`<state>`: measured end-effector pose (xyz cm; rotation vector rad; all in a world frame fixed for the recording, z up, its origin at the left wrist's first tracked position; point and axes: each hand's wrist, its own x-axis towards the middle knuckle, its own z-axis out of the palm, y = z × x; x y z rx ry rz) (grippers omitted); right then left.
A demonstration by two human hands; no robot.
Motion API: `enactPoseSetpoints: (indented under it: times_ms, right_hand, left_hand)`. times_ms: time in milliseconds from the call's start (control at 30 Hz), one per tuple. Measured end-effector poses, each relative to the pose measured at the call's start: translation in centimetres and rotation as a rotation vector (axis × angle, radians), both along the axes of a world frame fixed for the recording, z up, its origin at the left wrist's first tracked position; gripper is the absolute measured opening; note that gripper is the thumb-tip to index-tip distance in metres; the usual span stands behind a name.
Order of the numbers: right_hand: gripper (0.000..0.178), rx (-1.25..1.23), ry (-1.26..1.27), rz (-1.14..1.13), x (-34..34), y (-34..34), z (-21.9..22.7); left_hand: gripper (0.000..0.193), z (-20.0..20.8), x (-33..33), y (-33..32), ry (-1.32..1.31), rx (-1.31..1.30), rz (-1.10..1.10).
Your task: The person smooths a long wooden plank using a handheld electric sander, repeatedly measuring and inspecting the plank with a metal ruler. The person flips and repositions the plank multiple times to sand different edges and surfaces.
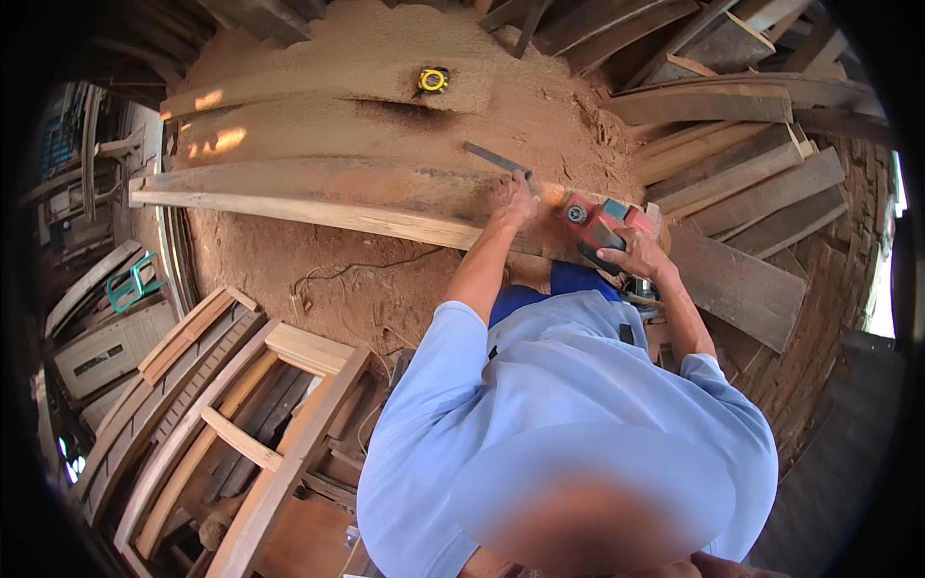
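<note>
Red planer (599,223) sits at two o'clock, wrapped by the right hand (636,253); left hand (513,199) half-curls over the board (366,193) at one o'clock, hold unclear; likely planing, next needing level pressure.

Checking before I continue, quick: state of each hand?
Left hand: at the dark L-shaped square; whether gripping cannot be told.
Right hand: closed, holding the red electric planer.

Red planer (593,223), yel./blk. tape meas. (434,80), brn. plank (337,183), lt. blue shirt (568,356)
</note>
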<state>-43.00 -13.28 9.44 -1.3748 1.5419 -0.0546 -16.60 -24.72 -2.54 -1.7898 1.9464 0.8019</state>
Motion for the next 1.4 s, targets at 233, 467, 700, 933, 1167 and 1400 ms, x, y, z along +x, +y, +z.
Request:
enactPoseSetpoints:
  times_ms: [233, 467, 700, 933, 1167, 1400]
  right_hand:
    - [0.048, 0.032, 0.000, -0.024, -2.3, 0.8, -2.7]
    - [0.053, -0.165, 0.527, 0.314, 1.2, -3.4, 0.5]
    - [0.064, -0.248, 0.157, 0.262, 14.7, -7.4, 0.7]
    - [0.096, -0.126, 0.292, 0.633, 28.6, -5.1, -5.5]
    - [0.082, -0.224, 0.327, 0.639, 29.6, -5.0, -7.1]
    - [0.076, -0.252, 0.318, 0.567, 29.5, -4.6, -1.6]
  left_hand:
    - [0.030, 0.5, 3.3, 0.4, 0.225, -0.133, 0.083]
    - [0.023, 7.3, 9.9, 0.1, 0.699, -0.524, 0.479]
    - [0.017, 14.9, 23.4, 7.1, 1.403, -1.091, 1.122]
    - [0.013, 13.4, 38.1, 18.5, 1.811, -1.360, 1.767]
    - [0.019, 2.5, 33.1, 23.8, 1.635, -0.475, 2.183]
    - [0.054, -3.4, 20.1, 18.5, 1.358, 0.089, 1.988]
